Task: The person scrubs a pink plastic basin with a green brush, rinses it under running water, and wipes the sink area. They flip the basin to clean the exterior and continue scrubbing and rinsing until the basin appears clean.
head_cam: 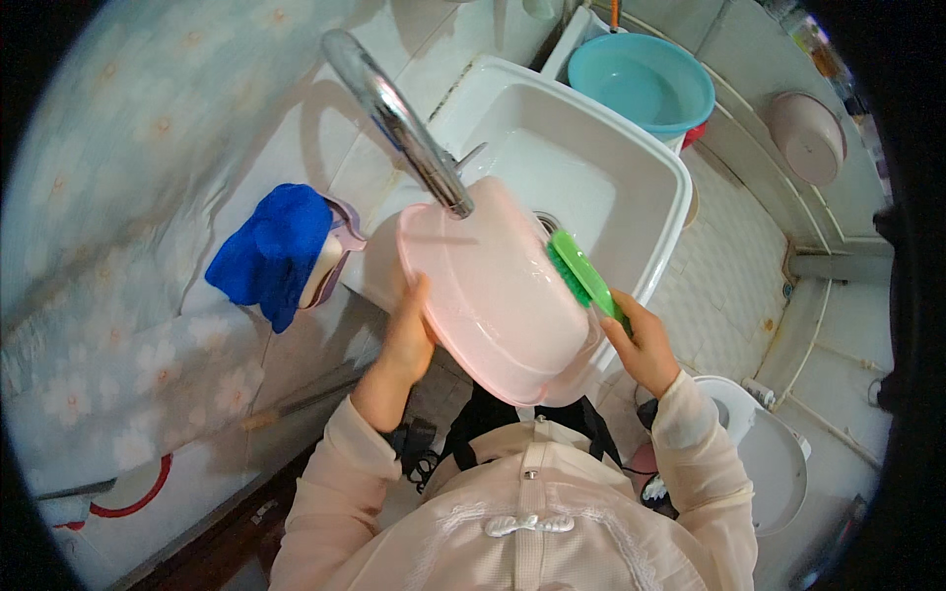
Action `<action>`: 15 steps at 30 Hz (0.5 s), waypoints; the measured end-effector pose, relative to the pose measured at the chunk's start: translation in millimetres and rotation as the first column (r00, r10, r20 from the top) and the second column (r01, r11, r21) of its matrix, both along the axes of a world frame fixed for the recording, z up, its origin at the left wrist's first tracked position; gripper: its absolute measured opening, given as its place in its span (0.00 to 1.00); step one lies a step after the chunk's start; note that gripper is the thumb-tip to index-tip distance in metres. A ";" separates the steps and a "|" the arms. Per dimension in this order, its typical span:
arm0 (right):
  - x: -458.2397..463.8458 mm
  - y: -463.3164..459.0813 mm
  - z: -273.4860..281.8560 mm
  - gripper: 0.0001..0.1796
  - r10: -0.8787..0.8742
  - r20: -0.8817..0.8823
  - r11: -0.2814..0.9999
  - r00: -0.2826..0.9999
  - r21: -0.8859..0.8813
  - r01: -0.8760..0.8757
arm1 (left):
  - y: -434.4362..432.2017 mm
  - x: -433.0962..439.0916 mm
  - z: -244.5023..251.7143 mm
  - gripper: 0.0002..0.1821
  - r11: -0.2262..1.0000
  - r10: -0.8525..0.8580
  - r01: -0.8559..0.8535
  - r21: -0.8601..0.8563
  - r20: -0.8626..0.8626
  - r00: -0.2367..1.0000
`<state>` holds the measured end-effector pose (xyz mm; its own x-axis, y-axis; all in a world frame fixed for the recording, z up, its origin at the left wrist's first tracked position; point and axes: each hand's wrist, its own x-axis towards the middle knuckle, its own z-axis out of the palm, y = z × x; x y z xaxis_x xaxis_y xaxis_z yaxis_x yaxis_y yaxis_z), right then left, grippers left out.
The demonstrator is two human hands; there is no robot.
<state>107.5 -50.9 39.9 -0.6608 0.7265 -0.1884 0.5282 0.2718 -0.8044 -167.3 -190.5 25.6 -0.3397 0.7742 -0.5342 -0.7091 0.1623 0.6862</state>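
A pink plastic basin (495, 281) is tilted on its side over the near left part of the white sink (669, 229), its underside facing the sink's inside. My left hand (409, 336) grips the basin's rim at the left, its fingers hidden behind the wall. In my right hand (641, 341) is the handle of a green scrubbing brush (580, 273), whose green bristles touch the basin's bottom or lie right beside it. The chrome faucet (414, 140) arches over the basin, its spout end close above the pink plastic. Part of the drain (548, 221) shows behind the basin.
Left of the sink, a blue cloth (273, 247) drapes over a small purple and pink holder (349, 236). A turquoise basin (641, 83) stands beyond the sink's far corner. Another pink basin (809, 140) is against the right wall. A white toilet (772, 473) is at the lower right.
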 end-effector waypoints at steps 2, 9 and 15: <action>0.1 -4.1 8.4 0.24 0.042 -0.013 0.985 0.999 0.166 -0.040 | 17.2 -15.5 0.0 0.31 0.996 0.078 -0.083 0.038 0.113 0.991; -4.5 -18.3 54.2 0.34 0.283 0.326 0.797 0.902 0.443 -0.411 | 12.1 10.5 15.2 0.22 0.999 0.035 -0.035 -0.007 0.034 0.999; -51.2 11.7 54.6 0.26 0.160 0.403 0.779 0.901 0.509 -0.366 | -5.9 36.4 16.9 0.19 0.992 -0.088 0.076 -0.104 -0.118 0.989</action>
<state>56.3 -39.2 94.5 -0.8173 0.5748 -0.0399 0.5638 0.7836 -0.2608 -130.9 -196.3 42.5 -0.3442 0.7478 -0.5677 -0.6027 0.2877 0.7443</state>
